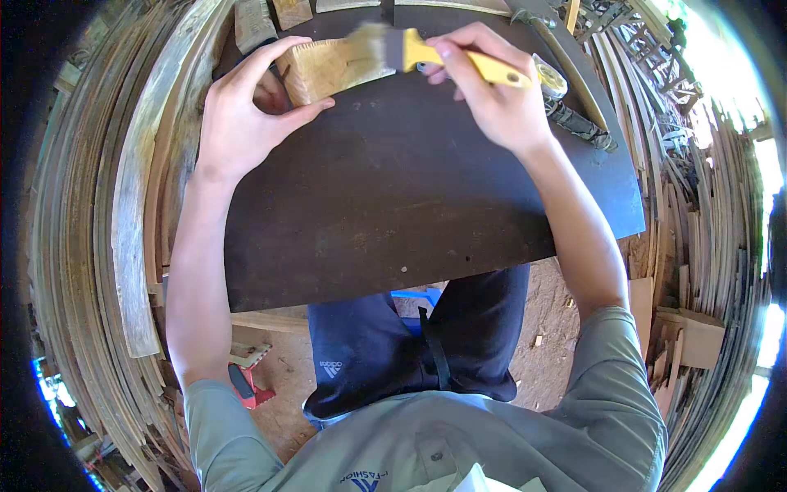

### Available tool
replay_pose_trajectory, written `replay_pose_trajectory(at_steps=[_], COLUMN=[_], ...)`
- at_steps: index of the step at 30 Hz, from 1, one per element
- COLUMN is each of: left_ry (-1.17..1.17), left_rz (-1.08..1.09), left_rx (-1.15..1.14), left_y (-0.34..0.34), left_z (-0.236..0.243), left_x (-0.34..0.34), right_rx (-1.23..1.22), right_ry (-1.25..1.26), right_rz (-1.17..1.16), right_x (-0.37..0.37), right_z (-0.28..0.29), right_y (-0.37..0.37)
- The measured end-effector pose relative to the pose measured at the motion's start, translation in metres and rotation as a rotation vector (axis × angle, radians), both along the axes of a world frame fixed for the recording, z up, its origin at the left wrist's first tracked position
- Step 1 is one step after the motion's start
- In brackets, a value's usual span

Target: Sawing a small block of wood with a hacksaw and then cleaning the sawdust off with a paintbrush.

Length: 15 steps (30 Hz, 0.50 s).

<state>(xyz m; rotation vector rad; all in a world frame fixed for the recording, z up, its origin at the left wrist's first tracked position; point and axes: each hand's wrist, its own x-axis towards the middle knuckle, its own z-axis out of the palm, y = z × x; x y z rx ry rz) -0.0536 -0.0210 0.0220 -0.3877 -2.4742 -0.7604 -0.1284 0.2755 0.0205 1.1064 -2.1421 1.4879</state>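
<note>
My left hand (238,119) grips the left end of a pale wooden block (328,70), thumb on the near side and fingers on the far side. My right hand (504,102) is closed round the yellow handle of a flat paintbrush (420,51). The bristles, smeared by motion, are at the right part of the block and seem to touch its face. Both hands are over the far half of a dark tabletop (369,197).
Offcuts of wood (293,11) line the table's far edge. At the right lie a wooden-handled tool (574,78), a yellow round item (551,78) and a dark wrapped object (582,127). Plank stacks (90,189) flank both sides. Something red (256,385) lies on the floor.
</note>
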Motion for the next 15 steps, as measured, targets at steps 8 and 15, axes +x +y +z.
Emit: replay_pose_trajectory(at_steps=[8,15], left_ry=[0.007,0.295], left_rz=[-0.026,-0.172], left_rx=[-0.032,-0.083], left_y=[0.006,-0.001], left_z=[0.001,-0.006], left_x=[0.001,-0.011], right_rx=[0.086,-0.195], right_ry=[0.072,-0.151], right_rz=[-0.024,0.438], right_x=[-0.002,0.026], right_z=[-0.005,0.012], right_y=[0.001,-0.012])
